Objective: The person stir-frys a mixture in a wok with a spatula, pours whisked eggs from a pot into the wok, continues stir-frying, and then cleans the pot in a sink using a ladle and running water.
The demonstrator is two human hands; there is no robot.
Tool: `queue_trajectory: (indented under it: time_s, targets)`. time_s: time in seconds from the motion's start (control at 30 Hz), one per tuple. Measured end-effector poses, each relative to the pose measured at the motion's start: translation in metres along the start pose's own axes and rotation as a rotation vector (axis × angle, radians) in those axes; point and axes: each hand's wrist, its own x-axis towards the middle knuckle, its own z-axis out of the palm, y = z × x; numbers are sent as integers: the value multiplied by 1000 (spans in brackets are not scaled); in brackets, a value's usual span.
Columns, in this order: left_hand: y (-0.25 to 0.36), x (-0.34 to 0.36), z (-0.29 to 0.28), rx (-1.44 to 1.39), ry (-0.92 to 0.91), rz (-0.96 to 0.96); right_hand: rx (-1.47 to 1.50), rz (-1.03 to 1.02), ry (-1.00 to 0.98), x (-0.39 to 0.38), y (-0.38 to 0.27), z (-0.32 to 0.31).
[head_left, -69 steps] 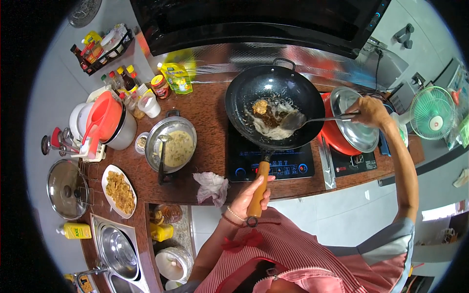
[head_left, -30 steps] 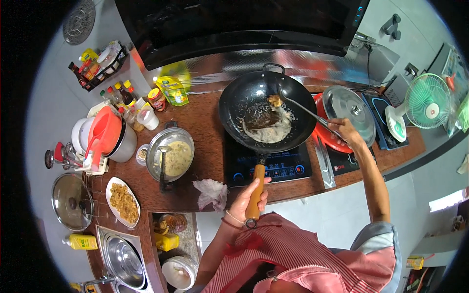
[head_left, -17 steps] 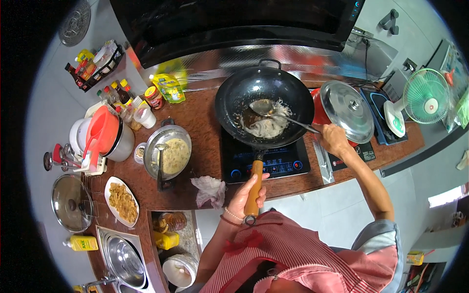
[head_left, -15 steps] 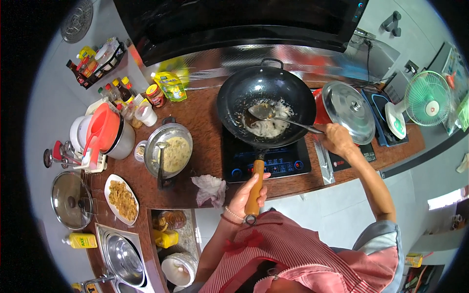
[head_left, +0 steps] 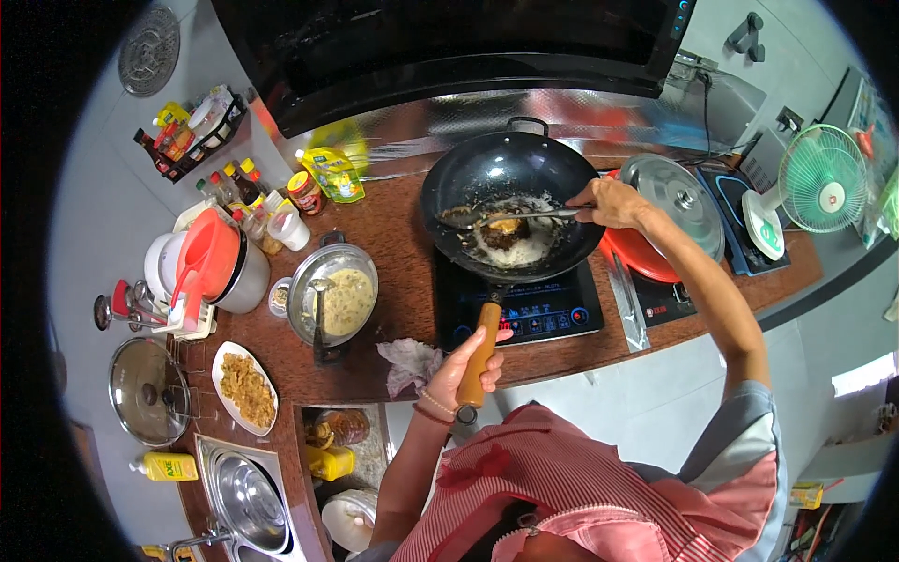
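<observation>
The black wok sits over the induction cooktop, its underside hidden. My left hand is closed round the wok's wooden handle. From the right, my right hand grips a metal ladle, whose bowl lies against the left inner wall. At the wok's bottom, pale bubbling oil surrounds a brown and golden lump of food. Left of the wok, a two-handled steel pot holds creamy batter with bits in it, and a second ladle rests in it.
A white plate of browned food stands near the sink. A crumpled cloth lies by the counter's front edge. To the right are a red pot with a steel lid and a green fan. Bottles crowd the back left.
My right hand has moved up and left, and the ladle's bowl has swung to the wok's left wall. A brown lump now shows in the oil. My left hand stays on the handle.
</observation>
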Motion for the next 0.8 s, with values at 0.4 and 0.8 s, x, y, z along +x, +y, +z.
queue_trajectory:
  time_s: [0.4, 0.8]
  targets:
    - [-2, -5, -1, 13, -2, 15, -517, 15, 82, -61, -12, -92]
    - [-3, -3, 3, -34, 16, 28, -893, -36, 16, 14, -5, -111]
